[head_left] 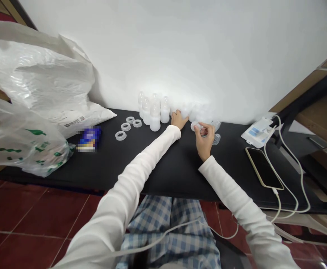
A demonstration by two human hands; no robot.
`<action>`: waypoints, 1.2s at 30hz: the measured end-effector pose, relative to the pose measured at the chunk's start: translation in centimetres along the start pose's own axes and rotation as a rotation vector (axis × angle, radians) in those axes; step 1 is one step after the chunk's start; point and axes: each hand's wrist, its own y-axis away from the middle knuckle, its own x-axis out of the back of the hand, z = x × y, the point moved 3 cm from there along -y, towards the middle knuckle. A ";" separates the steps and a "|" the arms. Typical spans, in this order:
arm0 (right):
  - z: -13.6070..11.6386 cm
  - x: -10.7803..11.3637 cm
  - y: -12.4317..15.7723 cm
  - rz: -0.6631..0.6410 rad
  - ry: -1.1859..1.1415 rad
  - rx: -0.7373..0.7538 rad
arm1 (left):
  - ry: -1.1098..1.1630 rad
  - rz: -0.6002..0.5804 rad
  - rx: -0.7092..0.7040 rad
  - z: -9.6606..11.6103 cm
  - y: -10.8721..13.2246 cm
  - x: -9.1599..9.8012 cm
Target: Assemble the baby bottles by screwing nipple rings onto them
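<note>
My right hand (pixel 204 138) is closed, with thumb and fingers pinching a translucent white round piece (pixel 194 126), perhaps a ring. Beside it, my left hand (pixel 179 120) rests low over the table with thumb and fingers apart. Its fingertips are close to a group of whitish translucent pieces (pixel 201 111) against the wall, too washed out to make out. Left of that hand stand several small white bottles (pixel 155 121) with clear domed tops. Farther left lie several translucent rings (pixel 121 135). Clear plastic pieces (pixel 216 139) lie just right of my right hand, partly hidden by it.
White plastic bags (pixel 40 86) bulge over the table's left end, with a blue packet (pixel 89 139) beside them. At right, a phone (pixel 264 168) lies plugged into a white cable near a white power strip (pixel 257 131). The black table (pixel 163 168) meets the white wall behind.
</note>
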 end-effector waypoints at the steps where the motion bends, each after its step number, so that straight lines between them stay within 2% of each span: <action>1: 0.1 0.0 -0.1 -0.017 -0.003 -0.007 | 0.010 0.001 -0.032 -0.4 0.8 0.4; 4: 0.2 -0.1 -0.3 -0.070 -0.068 -0.033 | 0.081 -0.055 -0.186 -1.9 4.0 2.5; 7: 0.0 -0.2 -0.5 -0.124 -0.165 -0.055 | 0.114 -0.168 -0.287 -3.6 7.3 5.6; 9: -0.1 -0.4 -0.5 -0.180 -0.222 -0.074 | 0.095 -0.180 -0.385 -4.4 9.0 7.9; 12: -0.1 -0.8 -0.4 -0.297 -0.306 -0.108 | 0.041 -0.154 -0.472 -5.2 10.0 10.5; 14: 0.0 -1.1 -0.4 -0.352 -0.352 -0.141 | 0.006 -0.127 -0.484 -5.5 10.0 11.5; 19: 0.6 -1.0 -0.7 -0.364 -0.400 -0.187 | -0.026 -0.077 -0.499 -6.0 9.3 12.0; 25: 0.1 -0.5 -1.2 -0.475 -0.303 -0.050 | 0.052 -0.048 -0.584 -7.2 8.6 11.3; 29: 0.1 -0.5 -1.1 -0.517 -0.252 0.005 | 0.102 -0.028 -0.576 -7.7 8.0 11.3; 32: 0.1 -0.7 -0.8 -0.530 -0.232 0.050 | 0.083 -0.052 -0.549 -7.0 8.2 11.9; 36: -0.1 -0.5 -0.6 -0.454 -0.151 0.119 | 0.126 -0.118 -0.427 -5.4 9.0 12.9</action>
